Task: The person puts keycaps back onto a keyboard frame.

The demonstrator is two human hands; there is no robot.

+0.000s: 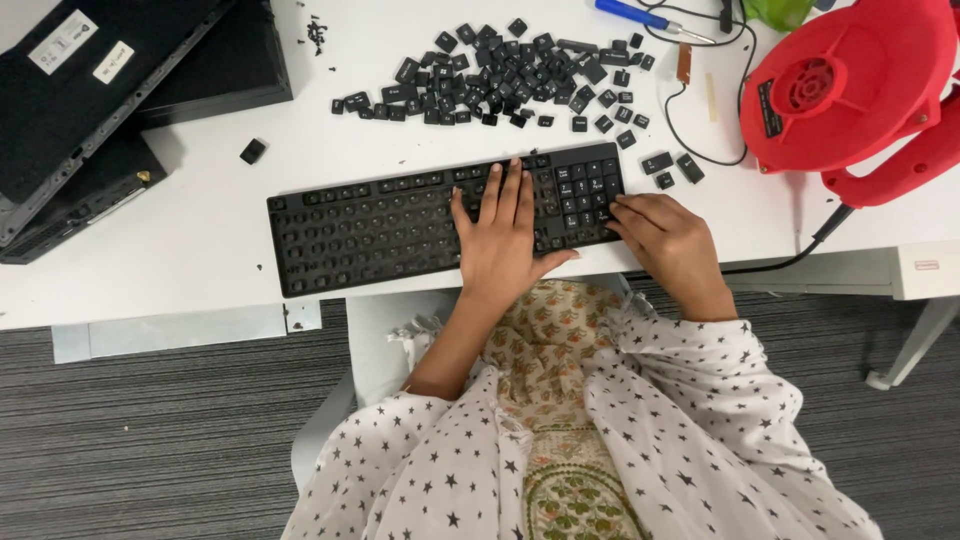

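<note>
1. The keyboard point(400, 215) lies mid-frame on the white table point(200, 230), most keys stripped off.
2. The left hand point(505, 235) lies flat and released on it, likely to pin it steady.
3. The right hand point(665, 235) curls at its right end, fingertips on remaining keys; whether it grips one, I cannot tell.
4. Loose keycaps point(500, 80) heap above, within reach; a red blower point(840, 90) sits upper right.

The person's left hand point(500, 235) lies flat, palm down, its four fingers point(510, 190) stretched straight ahead and close together, the thumb point(556, 260) spread out to the side. The bare left forearm point(450, 345) runs back toward the body. The right hand point(668, 240) sits palm down too, its fingers point(630, 212) curled and angled inward toward the left hand, wrist slightly bent.
</note>
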